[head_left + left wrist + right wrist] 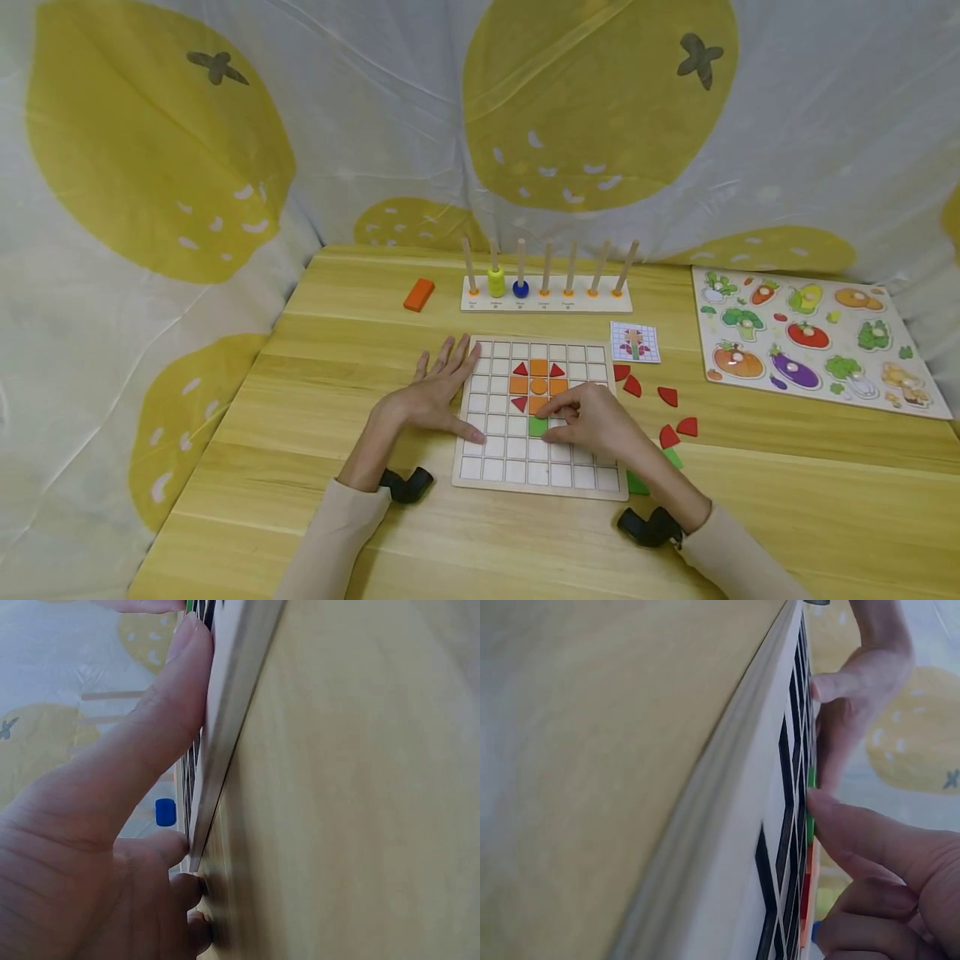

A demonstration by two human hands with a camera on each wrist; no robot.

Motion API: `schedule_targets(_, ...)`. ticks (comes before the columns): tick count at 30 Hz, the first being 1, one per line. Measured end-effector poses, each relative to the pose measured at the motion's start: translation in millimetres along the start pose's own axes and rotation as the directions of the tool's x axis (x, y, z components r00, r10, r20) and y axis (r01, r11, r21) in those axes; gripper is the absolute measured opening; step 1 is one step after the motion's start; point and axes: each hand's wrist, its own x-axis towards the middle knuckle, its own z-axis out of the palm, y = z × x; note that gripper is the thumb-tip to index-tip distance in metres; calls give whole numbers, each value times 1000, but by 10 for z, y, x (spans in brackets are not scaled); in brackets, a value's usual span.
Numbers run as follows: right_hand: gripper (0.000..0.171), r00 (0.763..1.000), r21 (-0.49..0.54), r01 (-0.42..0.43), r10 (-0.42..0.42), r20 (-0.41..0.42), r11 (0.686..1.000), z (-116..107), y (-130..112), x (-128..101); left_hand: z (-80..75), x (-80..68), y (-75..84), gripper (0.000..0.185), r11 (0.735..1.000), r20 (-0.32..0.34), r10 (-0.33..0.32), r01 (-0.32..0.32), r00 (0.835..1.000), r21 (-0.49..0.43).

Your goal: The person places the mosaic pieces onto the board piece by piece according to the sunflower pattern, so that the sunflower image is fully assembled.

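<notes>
Two hands, head view: we find the left hand resting, fingers spread, on the left edge of the grid board, the right hand pinching the green square there. Left wrist: we see a straight thumb. Right wrist: we see fingertips touching the green square.

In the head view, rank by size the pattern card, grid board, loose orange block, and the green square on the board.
1. Grid board
2. Pattern card
3. Orange block
4. Green square
</notes>
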Motion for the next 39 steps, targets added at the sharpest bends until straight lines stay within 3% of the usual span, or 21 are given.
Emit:
schedule_targets(10, 21, 998, 34, 38, -39, 43, 999, -105, 66, -48, -22, 13, 41, 133, 1000, 11, -1, 1, 1000, 2)
schedule_targets(15, 22, 997, -28, 75, -75, 1, 997, -377, 218, -130, -16, -10, 8, 131, 1000, 6, 3, -3, 1000, -13)
schedule_targets(27, 25, 988, -135, -49, 28, -154, 990, -1088, 790, -348, -10, -14, -31, 130, 1000, -24, 4, -5, 1000, -31)
schedule_targets(33, 28, 989, -92, -71, 59, -133, 993, -1120, 836, -305, -25, -15, -30, 130, 999, -27, 4, -5, 1000, -42)
schedule_targets(39, 32, 981, -56, -159, 151, -119, 986, -1024, 750, -193, -32, -4, -12, 130, 999, -19, 16, -17, 1000, -43)
